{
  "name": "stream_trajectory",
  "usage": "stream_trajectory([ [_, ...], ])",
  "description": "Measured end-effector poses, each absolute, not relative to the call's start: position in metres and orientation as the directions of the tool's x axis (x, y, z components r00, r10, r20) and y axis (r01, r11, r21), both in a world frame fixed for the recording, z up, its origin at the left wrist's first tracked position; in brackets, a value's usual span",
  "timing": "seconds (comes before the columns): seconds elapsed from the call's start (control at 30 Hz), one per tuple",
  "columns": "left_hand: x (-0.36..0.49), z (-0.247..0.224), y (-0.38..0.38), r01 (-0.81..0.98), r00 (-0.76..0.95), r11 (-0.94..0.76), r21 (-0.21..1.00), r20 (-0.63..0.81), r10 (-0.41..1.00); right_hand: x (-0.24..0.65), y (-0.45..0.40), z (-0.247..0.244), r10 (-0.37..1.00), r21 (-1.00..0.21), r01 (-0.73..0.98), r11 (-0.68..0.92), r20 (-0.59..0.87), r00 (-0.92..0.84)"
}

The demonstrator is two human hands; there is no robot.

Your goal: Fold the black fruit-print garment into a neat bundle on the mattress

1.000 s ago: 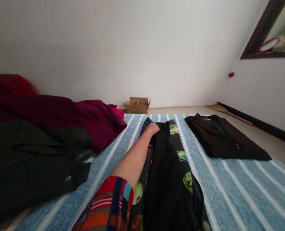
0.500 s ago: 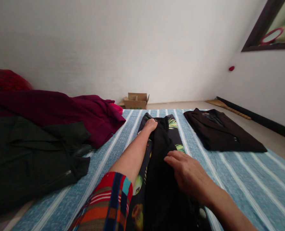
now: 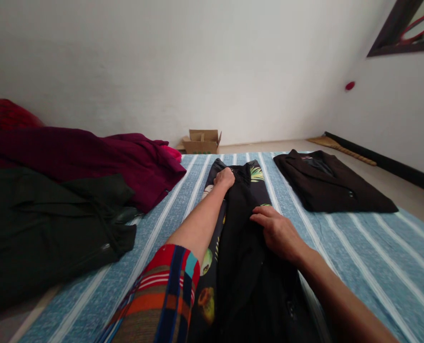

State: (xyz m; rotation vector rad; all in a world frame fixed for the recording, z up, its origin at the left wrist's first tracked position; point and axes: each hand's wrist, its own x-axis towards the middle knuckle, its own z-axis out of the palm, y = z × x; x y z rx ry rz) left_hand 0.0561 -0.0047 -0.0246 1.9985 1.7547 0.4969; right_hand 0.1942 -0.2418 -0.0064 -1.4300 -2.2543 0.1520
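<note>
Black fruit-print garment (image 3: 238,238), part-folded, clasped in left grip (image 3: 225,177); right grip (image 3: 278,232), hold unclear; right of both, brown jacket (image 3: 329,188) folded; left, dark-green jacket (image 3: 54,228) unfolded.

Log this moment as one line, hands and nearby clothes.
left hand: closed on black garment, far end; right hand: touching its right side; at left: dark green garment, maroon garment; at right: folded brown garment
</note>
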Motion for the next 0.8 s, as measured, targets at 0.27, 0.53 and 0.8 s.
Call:
stream_trajectory([
  [0.27, 0.053, -0.016, -0.017, 0.880, 0.145, -0.150, 0.451, 0.046, 0.988, 0.200, -0.232, -0.027, 0.849, -0.350, 0.809, 0.473, 0.426, -0.312],
  [0.53, 0.035, 0.026, -0.051, 0.880, 0.249, -0.291, 0.375, 0.156, 0.956, 0.202, -0.229, -0.034, 0.890, -0.471, 0.774, 0.422, 0.379, -0.255],
  [0.8, 0.017, 0.037, -0.107, 0.920, 0.199, -0.216, 0.327, 0.085, 0.976, 0.201, -0.227, -0.036, 0.910, -0.521, 0.755, 0.397, 0.330, -0.251],
])
